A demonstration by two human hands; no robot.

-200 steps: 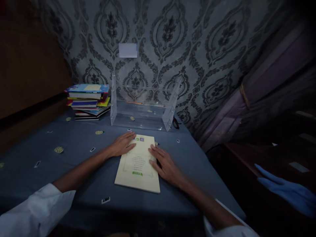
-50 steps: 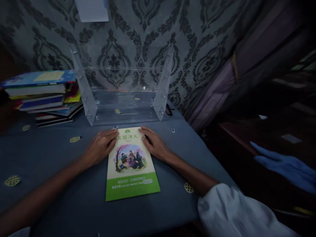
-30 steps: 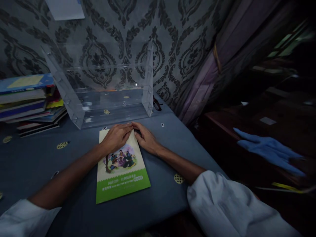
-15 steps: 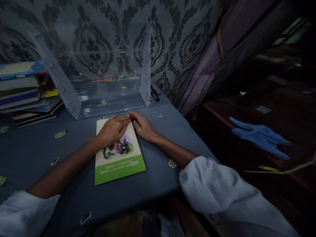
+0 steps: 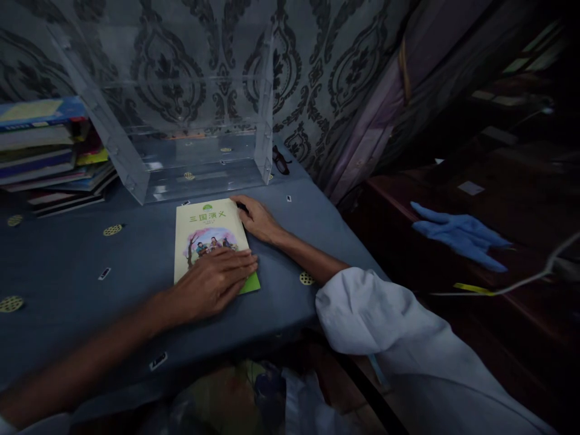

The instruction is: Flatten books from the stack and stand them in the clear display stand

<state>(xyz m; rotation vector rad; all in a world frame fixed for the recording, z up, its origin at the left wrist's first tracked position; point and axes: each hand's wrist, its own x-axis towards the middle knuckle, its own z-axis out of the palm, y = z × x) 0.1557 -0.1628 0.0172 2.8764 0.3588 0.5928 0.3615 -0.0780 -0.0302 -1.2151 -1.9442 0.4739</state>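
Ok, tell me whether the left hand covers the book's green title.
No, the left hand lies lower on the book, leaving the title in plain view.

Lt. grey-blue R sleeve (image 5: 389,326), baggy

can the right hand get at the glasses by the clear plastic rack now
Probably yes: only tablecloth shows between the right hand, at the upper right corner of the book, and the glasses, which lie outside the clear plastic rack.

At ten o'clock I see a stack of books (image 5: 49,158); a clear rack (image 5: 115,139) stands at eleven; glasses (image 5: 281,162) lie at twelve; a tied purple curtain (image 5: 371,136) hangs at one; a blue glove (image 5: 455,231) lies at three.
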